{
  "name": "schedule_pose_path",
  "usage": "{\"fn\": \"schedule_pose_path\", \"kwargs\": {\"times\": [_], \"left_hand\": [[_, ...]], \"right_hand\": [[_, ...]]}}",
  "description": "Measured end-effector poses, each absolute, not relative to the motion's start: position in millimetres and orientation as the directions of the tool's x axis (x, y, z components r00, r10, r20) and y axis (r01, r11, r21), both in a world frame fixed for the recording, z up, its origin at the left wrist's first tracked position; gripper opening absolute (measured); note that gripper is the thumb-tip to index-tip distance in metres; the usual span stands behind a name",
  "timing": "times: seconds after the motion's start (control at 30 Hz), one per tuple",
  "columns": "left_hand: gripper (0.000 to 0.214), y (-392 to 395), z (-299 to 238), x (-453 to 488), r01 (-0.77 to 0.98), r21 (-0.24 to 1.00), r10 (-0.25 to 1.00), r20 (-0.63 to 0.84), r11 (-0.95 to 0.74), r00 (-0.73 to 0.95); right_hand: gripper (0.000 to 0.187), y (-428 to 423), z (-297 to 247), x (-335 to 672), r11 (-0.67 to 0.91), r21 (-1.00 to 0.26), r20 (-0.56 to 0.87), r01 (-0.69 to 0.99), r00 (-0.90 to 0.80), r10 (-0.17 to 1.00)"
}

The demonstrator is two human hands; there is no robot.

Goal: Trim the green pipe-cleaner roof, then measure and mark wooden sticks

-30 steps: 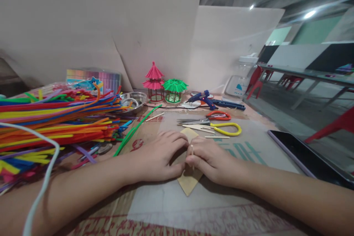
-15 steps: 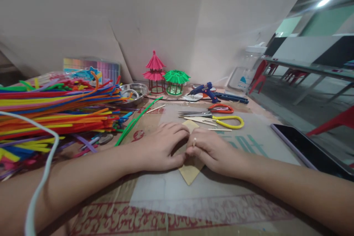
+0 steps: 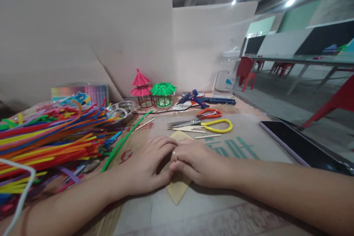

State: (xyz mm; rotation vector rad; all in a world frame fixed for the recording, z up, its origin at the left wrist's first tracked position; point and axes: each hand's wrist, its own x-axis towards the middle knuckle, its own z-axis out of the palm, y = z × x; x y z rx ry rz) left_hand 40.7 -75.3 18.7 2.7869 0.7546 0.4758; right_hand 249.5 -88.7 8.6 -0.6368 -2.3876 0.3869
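A pale yellow square card [image 3: 178,188] lies cornerwise on the covered table under both hands. My left hand [image 3: 148,164] arches over its left side, thumb and curved fingers pressing it. My right hand [image 3: 199,160] is closed over the card, with a thin wooden stick [image 3: 174,155] pinched between thumb and fingers; only the stick's pale end shows. The two hands touch, and some fingertips are hidden. Just beyond lie yellow-handled scissors [image 3: 217,125], red-handled scissors [image 3: 211,113] and several loose wooden sticks [image 3: 190,129].
Bundles of coloured pipe cleaners [image 3: 52,136] fill the left side. Behind stand a pink pagoda model [image 3: 141,88], a green-roofed pavilion model [image 3: 163,92], a metal bowl [image 3: 121,112], a blue glue gun [image 3: 193,99] and a clear bottle [image 3: 225,77]. A phone [image 3: 298,147] lies at right.
The camera view has turned right and upward, so the scene sits further left and lower. Both hands keep nearly the same hold over the card.
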Motion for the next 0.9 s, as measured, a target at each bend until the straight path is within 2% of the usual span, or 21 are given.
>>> {"fn": "schedule_pose_path", "kwargs": {"times": [0.17,0.37,0.53,0.67,0.8,0.9], "left_hand": [[0.028,-75.0,18.7,39.8,0.462,0.259,0.519,0.234,-0.848,0.822],[0.035,-71.8,18.2,40.4,0.472,0.282,0.53,0.186,-0.835,0.827],[0.026,-73.6,18.4,42.3,0.463,0.27,0.522,0.218,-0.844,0.825],[0.027,-74.2,17.3,43.8,0.438,0.303,0.51,0.22,-0.846,0.832],[0.024,-73.7,16.3,45.3,0.459,0.305,0.53,0.219,-0.835,0.819],[0.024,-74.1,16.1,45.7,0.453,0.308,0.526,0.221,-0.836,0.821]], "right_hand": [[0.021,-89.0,10.4,254.0,0.832,-0.44,0.508,0.339,-0.669,0.542],[0.018,-90.3,13.1,257.2,0.817,-0.537,0.5,0.211,-0.7,0.51],[0.025,-89.2,10.1,256.7,0.821,-0.469,0.505,0.325,-0.664,0.551],[0.027,-90.2,8.0,254.9,0.816,-0.508,0.481,0.276,-0.695,0.535],[0.03,-89.1,7.8,256.4,0.803,-0.452,0.456,0.388,-0.673,0.583],[0.031,-90.1,8.4,257.3,0.79,-0.493,0.415,0.364,-0.7,0.581]]}}
